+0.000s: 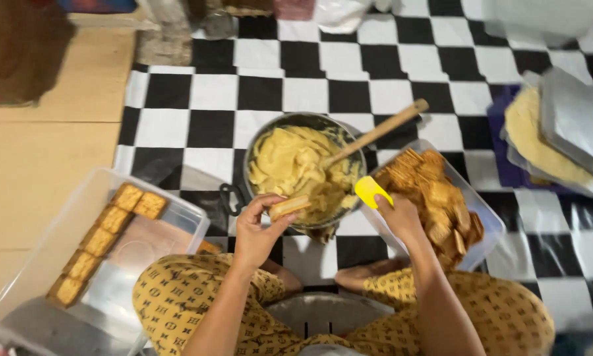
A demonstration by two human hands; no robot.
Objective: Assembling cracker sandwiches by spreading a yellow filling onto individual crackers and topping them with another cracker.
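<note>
Sitting on a checkered floor (309, 86), the person works over one pot (304, 168) of yellow cream with one wooden spoon (375, 134) leaning in it. The left hand (257, 227) pinches one filled cracker (290, 206) at the pot's near rim. The right hand (398, 214), just right of it, grips one yellow scraper (372, 191). The left tub (79, 264) shows six filled crackers; the right tub (441, 204) holds a heap too jumbled to count. Far-right trays (560, 132) are cut off.

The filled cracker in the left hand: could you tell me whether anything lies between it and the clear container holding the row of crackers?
Nothing visible does. The left hand holds the filled cracker over the pot's near rim; the clear container sits open just left, apart from it.
</note>
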